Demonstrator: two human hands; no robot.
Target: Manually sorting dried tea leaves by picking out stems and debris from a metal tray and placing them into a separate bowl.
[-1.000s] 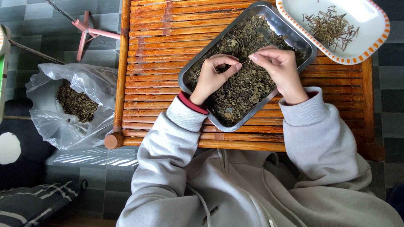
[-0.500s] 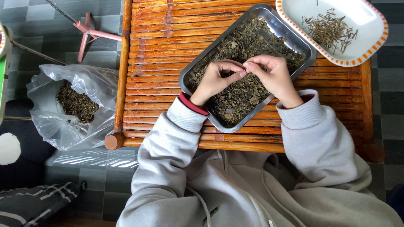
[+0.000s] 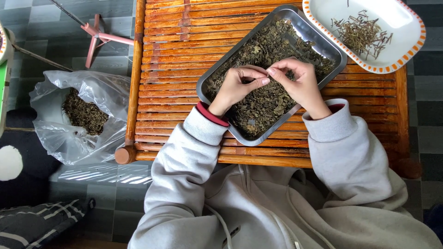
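Observation:
A metal tray (image 3: 323,44) full of dried dark green leaves (image 3: 263,103) lies slantwise on a slatted wooden table (image 3: 175,55). My left hand (image 3: 237,87) and my right hand (image 3: 300,83) hover over the middle of the tray with fingertips meeting. Between them they pinch a thin stem (image 3: 267,74), too small to make out clearly. A white dish with an orange rim (image 3: 397,18) sits at the far right and holds a small pile of stems (image 3: 362,32).
A clear plastic bag (image 3: 74,133) with more dried leaves (image 3: 83,110) lies on the tiled floor to the left of the table. A pink metal stand (image 3: 99,37) is behind it. Dark cushions (image 3: 27,221) lie at the lower left.
My two hands have come together over the middle of the tray; a second ago they were apart. My right hand moved left toward my left hand.

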